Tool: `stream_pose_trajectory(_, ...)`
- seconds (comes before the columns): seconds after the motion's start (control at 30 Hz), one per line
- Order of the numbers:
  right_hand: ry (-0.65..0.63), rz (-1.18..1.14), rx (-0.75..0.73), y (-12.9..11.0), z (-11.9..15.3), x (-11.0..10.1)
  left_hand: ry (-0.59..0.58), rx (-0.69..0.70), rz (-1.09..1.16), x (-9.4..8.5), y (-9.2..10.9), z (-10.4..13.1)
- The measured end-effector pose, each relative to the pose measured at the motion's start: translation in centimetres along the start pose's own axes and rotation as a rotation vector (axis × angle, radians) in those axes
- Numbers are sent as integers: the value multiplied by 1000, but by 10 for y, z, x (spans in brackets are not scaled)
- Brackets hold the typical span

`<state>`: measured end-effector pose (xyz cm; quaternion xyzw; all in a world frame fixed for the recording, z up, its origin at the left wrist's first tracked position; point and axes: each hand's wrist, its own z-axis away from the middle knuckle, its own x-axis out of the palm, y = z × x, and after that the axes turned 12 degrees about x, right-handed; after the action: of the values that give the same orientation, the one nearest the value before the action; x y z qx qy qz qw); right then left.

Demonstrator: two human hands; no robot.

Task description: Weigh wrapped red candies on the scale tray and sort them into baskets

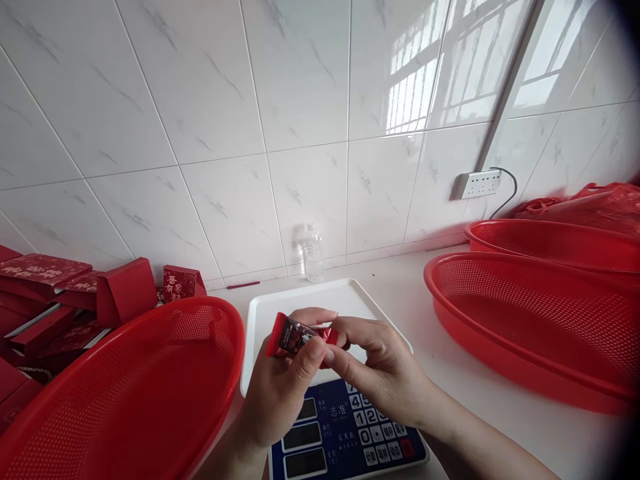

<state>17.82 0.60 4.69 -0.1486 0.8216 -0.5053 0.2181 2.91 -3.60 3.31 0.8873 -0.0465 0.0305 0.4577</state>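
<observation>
Snack packet [296, 335]: glossy film, crimped end. Perforated basket [200, 320]: smooth plastic. Wall tiles [305, 80]: glossy, marbled. Bottle [313, 255]: clear plastic. Boxes [125, 293]: matt card.

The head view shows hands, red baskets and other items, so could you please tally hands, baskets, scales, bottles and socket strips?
Left hand and right hand: 2
Red baskets: 3
Scale: 1
Clear bottle: 1
Socket strip: 1
Total: 8

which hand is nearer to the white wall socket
Right. The right hand is below and to the left of the white wall socket in the picture; the left hand is farther off, beyond the right one.
</observation>
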Motion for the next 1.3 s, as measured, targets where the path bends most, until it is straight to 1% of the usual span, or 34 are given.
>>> stream_pose_trajectory(0.1, 6, 16, 3, 0, -1, 1, -7, 16, -51, -2, 0, 0)
stream_pose_trajectory(0.27, 30, 72, -9, 2, -2, 0, -59, 57, -6, -6, -6, -2)
stream_pose_trajectory(0.33, 88, 104, -15, 3, -3, -2, -3, 67, -36, -7, -6, -3)
stream_pose_trajectory(0.4, 193, 121, -39, 5, -3, -5, 69, 44, -113, -7, -4, -5)
stream_pose_trajectory(0.43, 246, 121, -60, 6, -3, -8, 76, 18, -147, -7, -2, -5)
stream_pose_trajectory(0.47, 280, 115, -86, 7, -3, -9, 48, -14, -174, -6, 0, -6)
stream_pose_trajectory(0.5, 286, 106, -108, 7, -2, -11, -10, -46, -190, -5, 2, -7)
stream_pose_trajectory(0.53, 261, 96, -119, 7, -2, -12, -87, -74, -199, -4, 4, -8)
stream_pose_trajectory(0.6, 147, 69, -92, 7, -1, -13, -238, -132, -220, -2, 6, -8)
stream_pose_trajectory(0.63, 79, 51, -59, 7, -1, -13, -291, -164, -226, 0, 6, -8)
stream_pose_trajectory(0.7, -18, -7, 11, 7, -1, -12, -346, -219, -206, 1, 6, -9)
stream_pose_trajectory(0.73, -34, -43, 34, 7, -1, -11, -358, -231, -184, 2, 5, -9)
stream_pose_trajectory(0.8, -5, -118, 40, 8, -2, -10, -357, -232, -129, 1, 5, -10)
stream_pose_trajectory(0.9, 74, -225, -22, 9, -4, -12, -319, -226, -60, -2, 4, -11)
stream_pose_trajectory(0.97, 73, -270, -46, 10, -5, -15, -290, -210, -51, -3, 4, -11)
stream_pose_trajectory(1.03, 19, -280, -26, 9, -4, -17, -294, -192, -71, -3, 5, -9)
stream_pose_trajectory(1.17, -149, -215, 56, 6, -1, -17, -354, -160, -104, -1, 7, -7)
stream_pose_trajectory(1.3, -238, -244, 27, 4, -1, -13, -390, -172, -109, -1, 6, -7)
